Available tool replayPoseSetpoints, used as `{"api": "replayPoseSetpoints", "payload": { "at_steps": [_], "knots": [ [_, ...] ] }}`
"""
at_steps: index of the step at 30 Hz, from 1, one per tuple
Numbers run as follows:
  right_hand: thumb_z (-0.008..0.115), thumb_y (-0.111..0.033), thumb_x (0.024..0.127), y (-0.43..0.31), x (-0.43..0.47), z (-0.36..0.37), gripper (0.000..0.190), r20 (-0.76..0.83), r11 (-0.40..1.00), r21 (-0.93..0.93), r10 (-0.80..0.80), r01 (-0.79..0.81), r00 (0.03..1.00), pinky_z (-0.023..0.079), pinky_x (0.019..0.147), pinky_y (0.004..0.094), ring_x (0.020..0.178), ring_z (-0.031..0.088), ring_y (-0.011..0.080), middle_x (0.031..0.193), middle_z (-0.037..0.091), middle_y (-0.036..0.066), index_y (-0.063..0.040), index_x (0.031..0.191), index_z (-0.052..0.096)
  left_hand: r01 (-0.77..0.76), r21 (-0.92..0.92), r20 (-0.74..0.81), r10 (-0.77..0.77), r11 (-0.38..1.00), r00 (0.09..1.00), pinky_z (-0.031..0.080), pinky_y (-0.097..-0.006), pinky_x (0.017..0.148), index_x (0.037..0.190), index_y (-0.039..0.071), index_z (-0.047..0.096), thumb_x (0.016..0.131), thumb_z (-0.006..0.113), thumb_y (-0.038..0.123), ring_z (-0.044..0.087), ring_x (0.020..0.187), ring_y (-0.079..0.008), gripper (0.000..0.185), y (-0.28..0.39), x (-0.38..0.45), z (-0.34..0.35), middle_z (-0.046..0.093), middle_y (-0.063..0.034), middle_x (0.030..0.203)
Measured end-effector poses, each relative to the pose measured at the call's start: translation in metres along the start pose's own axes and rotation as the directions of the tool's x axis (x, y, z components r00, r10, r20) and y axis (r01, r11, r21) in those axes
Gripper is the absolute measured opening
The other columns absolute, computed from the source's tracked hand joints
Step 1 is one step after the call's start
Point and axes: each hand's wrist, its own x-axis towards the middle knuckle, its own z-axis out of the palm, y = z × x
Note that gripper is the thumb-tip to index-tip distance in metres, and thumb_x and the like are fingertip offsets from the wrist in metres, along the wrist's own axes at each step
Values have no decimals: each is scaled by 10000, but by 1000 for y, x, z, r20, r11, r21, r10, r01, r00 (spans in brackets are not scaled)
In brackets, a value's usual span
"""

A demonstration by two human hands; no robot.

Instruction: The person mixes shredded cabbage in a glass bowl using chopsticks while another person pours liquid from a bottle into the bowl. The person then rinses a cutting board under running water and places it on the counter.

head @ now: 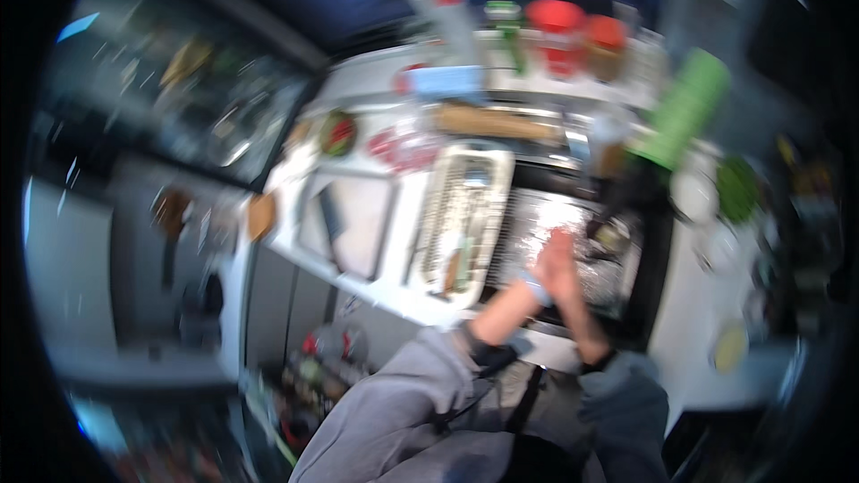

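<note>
The view is badly blurred. My left hand (542,267) and my right hand (561,263) are pressed together, one against the other, over a shiny metal sink basin (530,215). A band is around my left wrist, and grey sleeves are pushed up both forearms. I make out nothing held between the palms, though blur hides the fingers. Just right of my fingertips, inside the basin, lies a roundish pale item (612,236). To the left of the hands stands a long, pale drying tray (493,241) with utensils in it.
A cutting board (362,235) with a dark knife-like object lies left. Behind the sink are a blue cloth or sponge (446,82), red-lidded containers (556,17) and a green roll (691,104). A green round item (736,189) is on the right. A wooden-looking block (261,216) sits at the counter's left edge.
</note>
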Motion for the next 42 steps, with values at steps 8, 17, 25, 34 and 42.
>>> {"api": "replayPoseSetpoints", "payload": {
  "at_steps": [8,17,25,34,42],
  "knots": [
    [378,-336,1020,-51,-3,11,479,-237,931,-91,325,-354,916,367,1044,303,1214,502,179,1331,529,106,-3,1356,455,-29,-1,-294,28,1000,955,468,-379,842,1173,19,579,962,431,556,585,914,-214,595,-15,61,-13,660,-140,1054],
    [428,35,913,-34,1,-7,400,-345,942,-107,264,-317,901,426,1010,314,1204,539,213,1302,576,121,64,1302,516,-64,55,-293,78,996,953,489,-390,663,914,115,594,964,501,480,578,776,-166,380,-41,119,-45,622,-30,848],
    [526,-115,933,-96,54,-131,284,-683,709,-382,215,-592,698,505,906,361,983,640,279,1129,665,139,-15,1183,617,-49,699,-259,317,713,912,348,-503,1055,1270,146,574,984,375,510,407,1307,-345,504,3,46,-7,564,-146,1310],
    [454,-165,931,-228,139,-95,557,-221,728,616,526,-300,821,278,1153,453,1359,357,344,1489,327,230,93,1408,327,103,988,-77,211,-116,975,98,-742,1053,1410,343,451,846,641,247,101,1447,-423,603,51,-54,13,46,-85,1608],
    [574,-281,895,-134,49,-145,418,-303,797,229,603,-558,738,402,1034,507,1206,526,314,1256,589,156,-58,1248,564,276,894,72,722,-352,688,402,-428,1047,1423,275,424,797,574,53,406,1313,-390,680,167,-96,-142,279,-248,1500]
  ]
}}
